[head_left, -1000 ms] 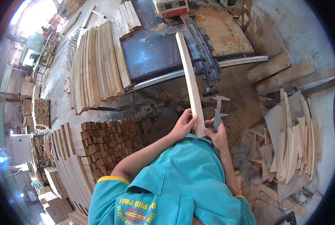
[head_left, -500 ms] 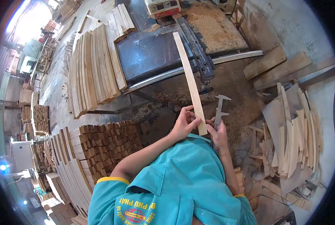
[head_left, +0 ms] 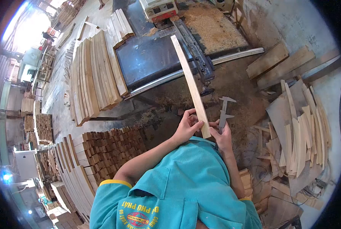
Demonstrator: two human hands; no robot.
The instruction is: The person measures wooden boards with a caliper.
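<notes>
My left hand (head_left: 188, 126) grips the near end of a long, pale, slightly curved wooden strip (head_left: 189, 78), thumb on top and fingers around its side. The strip slants away from me toward the saw table, its far end over the dark surface. In my right hand (head_left: 222, 134) a vernier caliper (head_left: 224, 113) stands upright, jaws pointing to the right and apart, with nothing between them. The right fingers are closed around its lower part, beside the strip's near end; whether they also touch the strip is hard to tell.
Ahead is a machine table (head_left: 151, 61) with a metal rail (head_left: 159, 83) and sawdust (head_left: 212, 28). Curved boards (head_left: 96, 72) lie at its left. Stacked wood pieces (head_left: 113, 152) stand at my left. Offcuts (head_left: 302, 137) and planks (head_left: 268, 60) lean by the right wall.
The surroundings have shifted slightly in view as my head turned. Both hands keep their hold, and the strip's far end appears a little further left.
</notes>
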